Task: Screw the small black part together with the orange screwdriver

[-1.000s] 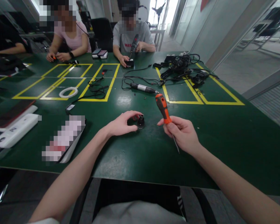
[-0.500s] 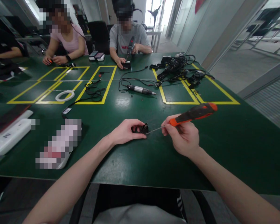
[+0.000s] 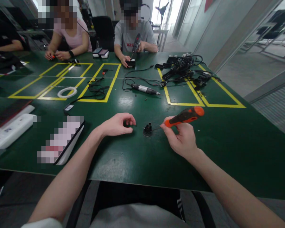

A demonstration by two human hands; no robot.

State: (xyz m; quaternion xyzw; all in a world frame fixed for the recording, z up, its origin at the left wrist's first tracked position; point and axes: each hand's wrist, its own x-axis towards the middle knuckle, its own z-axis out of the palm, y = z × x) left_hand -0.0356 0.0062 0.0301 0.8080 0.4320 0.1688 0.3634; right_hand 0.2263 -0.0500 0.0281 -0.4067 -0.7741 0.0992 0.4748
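My right hand point(image 3: 180, 137) grips a screwdriver point(image 3: 186, 116) with an orange and black handle. Its thin shaft points left toward a small round black part point(image 3: 147, 130), which has a short metal stub on top and stands on the green table. Whether the tip touches that part I cannot tell. Left of the part, my left hand point(image 3: 118, 124) is held with fingers curved and apart, nothing between them.
An electric screwdriver point(image 3: 144, 89) lies ahead, with a cable tangle point(image 3: 180, 68) at the far right. A white ring point(image 3: 66, 92) lies among yellow tape outlines. A phone point(image 3: 64, 139) and a white power strip point(image 3: 13, 129) are on the left. Co-workers sit opposite.
My left hand has let go of the black part and drawn back to the left. My right hand has shifted slightly left with the screwdriver, its handle now tilted differently.
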